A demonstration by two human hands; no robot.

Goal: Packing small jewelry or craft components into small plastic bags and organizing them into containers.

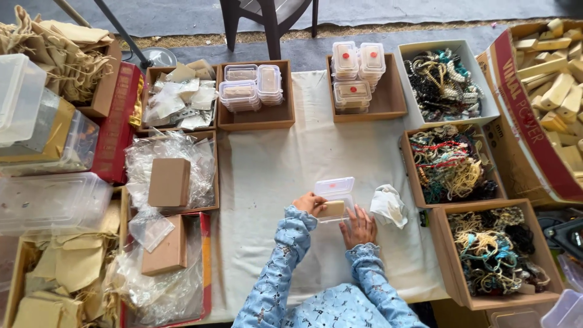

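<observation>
Two hands meet at the lower middle of the frame over a small clear plastic box (pixel 336 197) with its lid open: the left hand (pixel 310 203) pinches a flat tan block (pixel 333 209) in the box, the right hand (pixel 359 228) lies flat, fingers spread, on its edge. Just right, a crumpled white tissue (pixel 388 205) lies on the smooth white tablecloth (pixel 267 176), and cardboard trays of tangled beads (pixel 452 163) stand along the right side.

Small clear plastic box with hinged lid (pixel 336 195), centre: glossy, smooth. Tan wooden block (pixel 333 208) inside: matt. White cloth table cover (pixel 267 164): matt, creased. Crumpled white cloth (pixel 388 205), right of box: soft. Brown cardboard boxes (pixel 169 182), left: matt. Clear plastic bags (pixel 182 97), upper left: shiny, crinkled. Pale wooden blocks (pixel 555 85), upper right: rough.
</observation>
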